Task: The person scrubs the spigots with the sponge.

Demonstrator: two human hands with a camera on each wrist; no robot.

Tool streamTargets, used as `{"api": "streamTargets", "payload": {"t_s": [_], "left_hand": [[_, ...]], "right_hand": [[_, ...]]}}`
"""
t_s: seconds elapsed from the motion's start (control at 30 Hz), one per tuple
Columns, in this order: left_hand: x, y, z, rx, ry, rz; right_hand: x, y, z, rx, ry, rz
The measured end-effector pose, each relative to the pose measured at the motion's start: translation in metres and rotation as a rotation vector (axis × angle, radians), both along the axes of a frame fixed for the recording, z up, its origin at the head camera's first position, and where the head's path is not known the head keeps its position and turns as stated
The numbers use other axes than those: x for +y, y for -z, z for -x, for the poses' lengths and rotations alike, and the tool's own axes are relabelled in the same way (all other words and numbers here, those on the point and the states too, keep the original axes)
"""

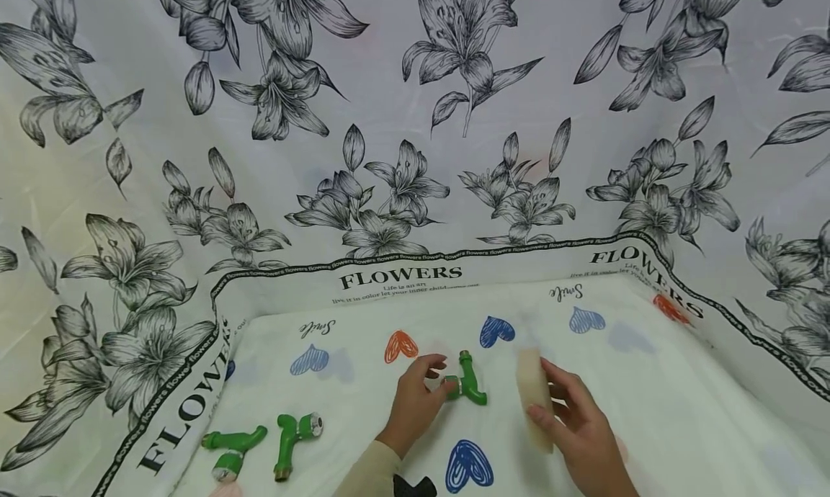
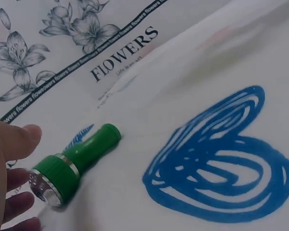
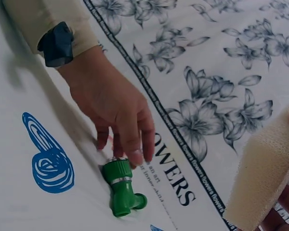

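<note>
A green plastic tap (image 1: pixel 472 383) with a silver-ended knob lies on the white cloth, right beside my left hand (image 1: pixel 418 400). In the left wrist view, the thumb and fingers are spread apart by the tap's knob (image 2: pixel 53 180). Whether a fingertip touches it I cannot tell. My right hand (image 1: pixel 580 425) grips a cream sponge block (image 1: pixel 534 400) between thumb and fingers, holding it upright to the right of the tap. The right wrist view shows the porous side of the sponge (image 3: pixel 260 173) close up, and the left fingers just above the tap (image 3: pixel 123 190).
Two more green taps lie at the left, one tap (image 1: pixel 232 446) near the cloth's edge and another tap (image 1: pixel 293 443) next to it. The white cloth (image 1: pixel 363 418) carries printed hearts. A flower-printed curtain (image 1: pixel 389 122) rises behind and at both sides.
</note>
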State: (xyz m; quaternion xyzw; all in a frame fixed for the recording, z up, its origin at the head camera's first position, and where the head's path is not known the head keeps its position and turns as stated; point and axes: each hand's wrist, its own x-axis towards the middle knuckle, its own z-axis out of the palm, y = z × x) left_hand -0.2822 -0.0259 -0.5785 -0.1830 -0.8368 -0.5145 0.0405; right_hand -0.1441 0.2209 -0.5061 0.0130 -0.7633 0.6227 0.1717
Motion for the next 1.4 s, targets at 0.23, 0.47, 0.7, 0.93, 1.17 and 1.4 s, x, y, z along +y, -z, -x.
{"api": "streamTargets", "payload": {"t_s": [0.23, 0.47, 0.7, 0.93, 1.17, 1.4], "left_hand": [[-0.005, 0.018, 0.005, -0.086, -0.003, 0.055], [-0.014, 0.018, 0.007, -0.129, 0.005, 0.033], [-0.028, -0.011, 0.001, -0.203, 0.026, -0.174], [-0.041, -0.060, -0.018, -0.163, 0.094, -0.362], [-0.047, -0.093, -0.040, -0.092, 0.107, -0.455], [-0.049, -0.099, -0.052, -0.021, 0.084, -0.501]], "right_hand": [[-0.007, 0.001, 0.003, -0.069, 0.003, -0.011], [-0.017, 0.004, 0.008, -0.066, -0.022, 0.013], [-0.028, 0.009, 0.019, 0.041, -0.112, 0.026], [-0.049, 0.009, 0.028, 0.021, -0.193, 0.003], [-0.074, 0.001, 0.027, 0.056, -0.286, 0.011], [-0.092, -0.001, 0.024, 0.060, -0.288, 0.001]]}}
